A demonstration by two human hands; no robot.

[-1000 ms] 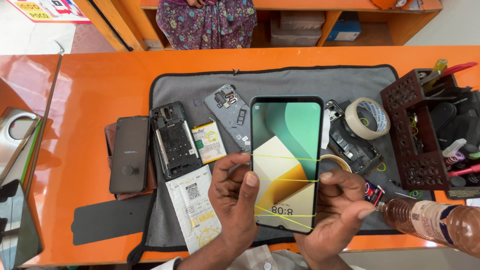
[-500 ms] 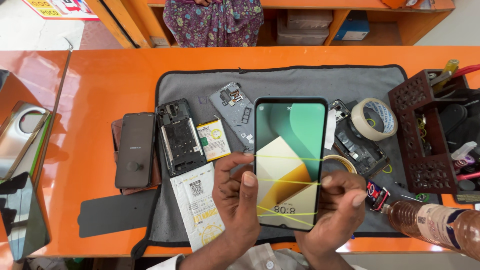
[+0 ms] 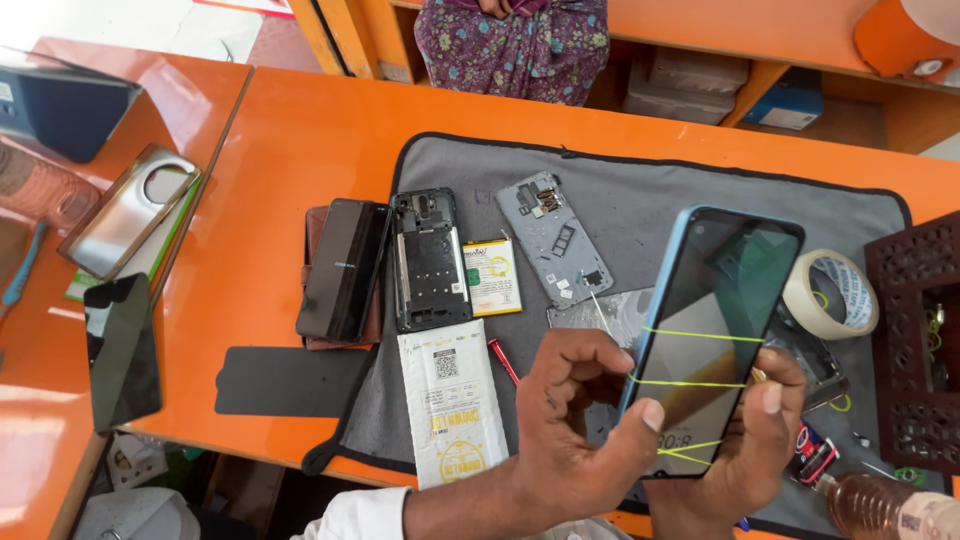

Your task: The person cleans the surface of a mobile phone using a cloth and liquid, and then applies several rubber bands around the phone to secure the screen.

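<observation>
Yellow rubber bands (image 3: 700, 380) crossed the smartphone (image 3: 715, 335), gripped between left hand (image 3: 575, 430) and right hand (image 3: 750, 440), long axis 1 to 7 o'clock, above the grey mat (image 3: 640, 200)

Glossy glass phone (image 3: 715, 330) (yellow rubber bands (image 3: 700, 336) across) over matt grey cloth mat (image 3: 650, 190).

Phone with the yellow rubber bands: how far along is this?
Done: the phone is closed up, screen lit, with yellow rubber bands stretched across it. In hand: the left hand and right hand both hold it tilted above the grey mat. Left: another opened phone frame, a loose back plate and a battery lie apart on the mat, not assembled.
</observation>
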